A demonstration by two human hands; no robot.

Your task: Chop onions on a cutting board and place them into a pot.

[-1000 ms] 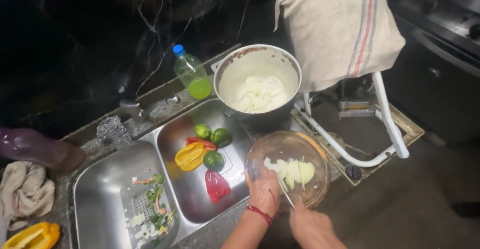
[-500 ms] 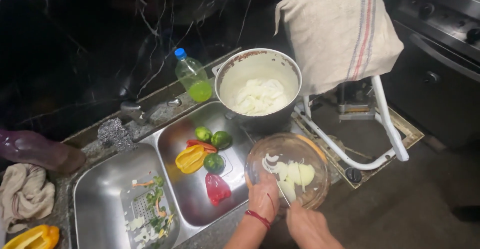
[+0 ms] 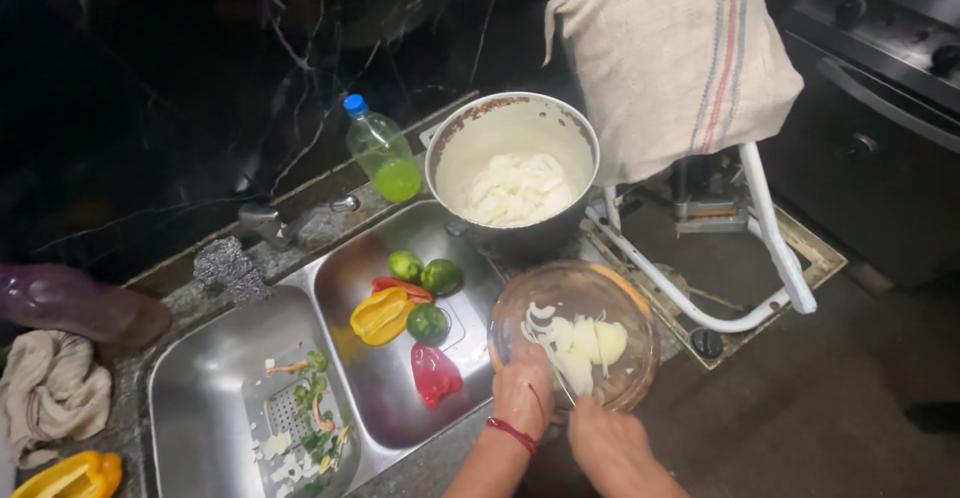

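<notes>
1. A black marble wall (image 3: 200,78) with white veins rises behind the counter.
2. A stainless double sink (image 3: 190,398) is set into a speckled stone counter (image 3: 300,233).
3. A white metal frame (image 3: 770,238) draped with a striped beige cloth (image 3: 670,58) stands on the dark floor (image 3: 830,408).
4. A dark oven (image 3: 880,88) stands at the right.
5. Light is dim.

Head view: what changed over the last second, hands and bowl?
Little changed. The right hand stays on the knife over the onion pieces in the glass bowl, shifting slightly; the pieces look a bit more spread out. The left hand still grips the bowl's near rim. Nothing picked up or released. The pot, the bottle and the peppers in the sink stayed put.
</notes>
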